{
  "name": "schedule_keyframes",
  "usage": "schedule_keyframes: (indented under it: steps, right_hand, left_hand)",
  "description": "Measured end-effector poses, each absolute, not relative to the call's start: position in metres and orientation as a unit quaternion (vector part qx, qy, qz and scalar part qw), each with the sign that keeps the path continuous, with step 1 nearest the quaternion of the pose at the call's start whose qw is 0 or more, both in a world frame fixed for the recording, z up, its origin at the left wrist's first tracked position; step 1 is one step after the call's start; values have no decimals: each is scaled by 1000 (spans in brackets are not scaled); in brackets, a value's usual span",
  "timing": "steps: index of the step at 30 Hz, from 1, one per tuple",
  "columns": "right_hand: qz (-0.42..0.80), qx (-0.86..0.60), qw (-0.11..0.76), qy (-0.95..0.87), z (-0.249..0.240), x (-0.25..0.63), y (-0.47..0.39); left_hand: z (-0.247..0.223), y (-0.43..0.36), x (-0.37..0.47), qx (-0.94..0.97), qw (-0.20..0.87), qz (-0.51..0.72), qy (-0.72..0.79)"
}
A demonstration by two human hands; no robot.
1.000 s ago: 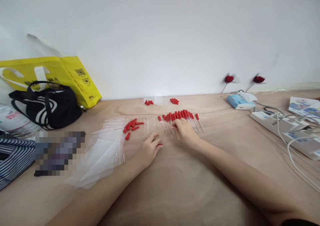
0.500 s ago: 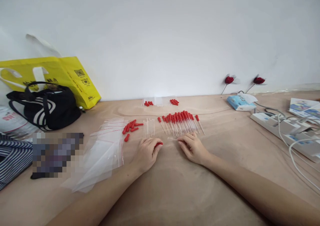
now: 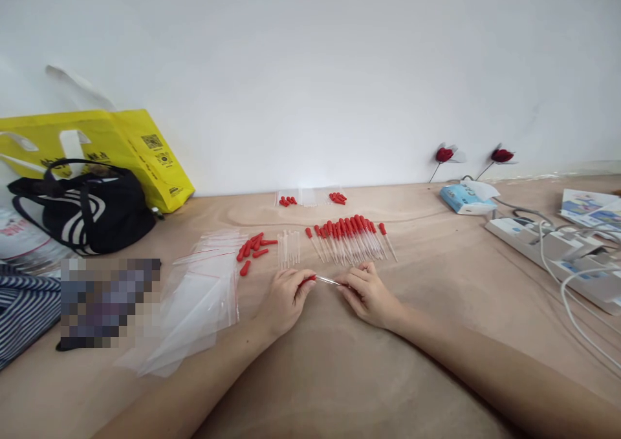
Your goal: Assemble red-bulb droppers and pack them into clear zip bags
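My left hand (image 3: 287,300) pinches a red rubber bulb (image 3: 307,280), mostly hidden by the fingers. A thin clear glass tube (image 3: 327,280) runs from the bulb's open end to my right hand (image 3: 367,295), whose fingers are closed on its other end. Just beyond, droppers with red bulbs (image 3: 347,229) lie side by side in a row. Several bare glass tubes (image 3: 290,248) are left of them, and loose red bulbs (image 3: 252,246) form a small pile farther left. Clear zip bags (image 3: 198,303) are spread beside my left forearm.
Small bags with red bulbs (image 3: 307,197) lie near the wall. At left are a yellow bag (image 3: 167,161), a black bag (image 3: 114,209) and striped cloth (image 3: 26,313). Tissues (image 3: 460,198), two red roses (image 3: 444,154) and a power strip (image 3: 519,238) with white cables are at right.
My right hand has moved slightly left and down, bringing the glass tube's tip against the red bulb in my left hand. Before, there was a gap between them.
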State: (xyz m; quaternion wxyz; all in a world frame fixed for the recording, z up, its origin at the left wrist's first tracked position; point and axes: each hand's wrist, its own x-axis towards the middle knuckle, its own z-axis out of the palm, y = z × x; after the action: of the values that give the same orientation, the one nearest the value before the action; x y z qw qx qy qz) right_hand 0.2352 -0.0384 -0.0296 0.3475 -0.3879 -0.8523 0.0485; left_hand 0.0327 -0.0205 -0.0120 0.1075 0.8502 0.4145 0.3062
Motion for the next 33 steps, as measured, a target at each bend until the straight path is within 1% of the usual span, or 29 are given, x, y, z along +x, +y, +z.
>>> schedule_keyframes:
  steps: [6,12,19,28,33]
  right_hand:
    - [49,-344,335,-876,-30,238,-39]
    - [-16,-317,309,-896,-25,245,-36]
    - [-11,-328,308,-893,-23,237,-39]
    - [3,-330,297,-896,-28,235,-38]
    - [-30,-330,279,-901,-20,236,-37]
  left_hand:
    - [-12,-24,32,847,126,320,405]
    - [-14,-28,33,890,101,291,336]
    - [-16,-31,35,902,77,289,311]
    - [-14,-30,35,907,86,274,308]
    - [-9,-27,33,919,71,247,301]
